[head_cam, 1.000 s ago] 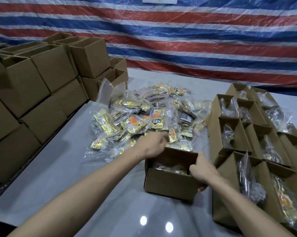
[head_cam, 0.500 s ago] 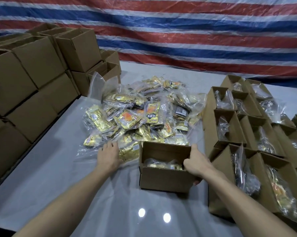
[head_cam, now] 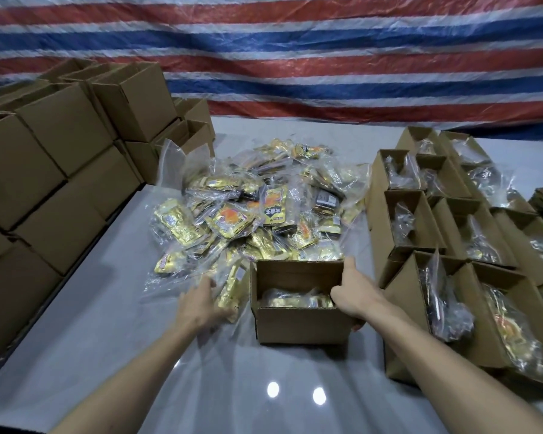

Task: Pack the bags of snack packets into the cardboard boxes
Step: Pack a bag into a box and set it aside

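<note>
While the right hand grips the right wall of the open cardboard box, thumb inside and fingers wrapped outside, the left hand closes on a clear bag of gold snack packets just left of that box. The box already holds one bag low inside. The main pile of bags lies beyond both hands; filled boxes stand to the right of the right hand, and stacked boxes stand well to the left of the left hand. Step in hand: picking the next bag. The next move probably calls for lifting the bag over the left wall and lowering it in while the right hand steadies the box.
</note>
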Demonstrator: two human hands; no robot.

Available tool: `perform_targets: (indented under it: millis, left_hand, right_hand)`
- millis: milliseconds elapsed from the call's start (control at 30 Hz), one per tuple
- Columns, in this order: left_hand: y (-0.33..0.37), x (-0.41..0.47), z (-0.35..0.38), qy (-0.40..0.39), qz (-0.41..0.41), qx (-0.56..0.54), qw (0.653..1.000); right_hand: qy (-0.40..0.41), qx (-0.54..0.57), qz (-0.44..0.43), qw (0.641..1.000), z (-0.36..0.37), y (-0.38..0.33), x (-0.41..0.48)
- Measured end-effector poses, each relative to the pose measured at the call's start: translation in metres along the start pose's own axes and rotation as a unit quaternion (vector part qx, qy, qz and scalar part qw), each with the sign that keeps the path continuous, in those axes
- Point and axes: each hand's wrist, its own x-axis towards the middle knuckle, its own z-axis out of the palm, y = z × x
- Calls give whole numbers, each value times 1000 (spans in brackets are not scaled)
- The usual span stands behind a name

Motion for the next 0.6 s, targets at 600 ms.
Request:
perform_targets:
  millis: [600]
  left_hand:
    - [43, -11, -124, 65, 83, -400, 910]
  right_hand:
    - [29, -37, -21, 999, 4, 2, -5]
